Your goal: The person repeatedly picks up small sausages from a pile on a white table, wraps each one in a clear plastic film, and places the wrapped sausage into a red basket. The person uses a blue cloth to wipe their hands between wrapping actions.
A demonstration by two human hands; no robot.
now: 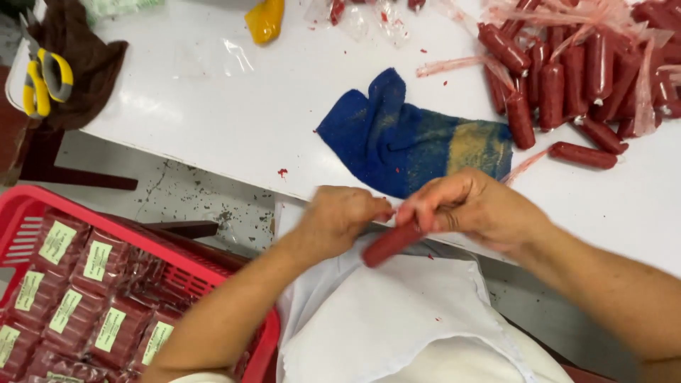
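The left hand (pixel 339 214) and right hand (pixel 474 206) meet over the near edge of the desk (pixel 213 106), both closed on one red sausage (pixel 390 243): the right grips its upper end, the left pinches at the tip, and the lower end juts down toward a white apron (pixel 397 319). Just beyond lies a blue cloth (pixel 397 138). A pile of sausages (pixel 574 78) sits to the far right, a red basket of labelled packs (pixel 78 284) to the lower left, and yellow-handled scissors (pixel 42 81) at far left.

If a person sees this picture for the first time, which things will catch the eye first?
Probably the two hands at the centre: the left hand and right hand together hold one dark red sausage above a white cloth. Next, the sausage pile at top right and the red basket of labelled packs at bottom left.
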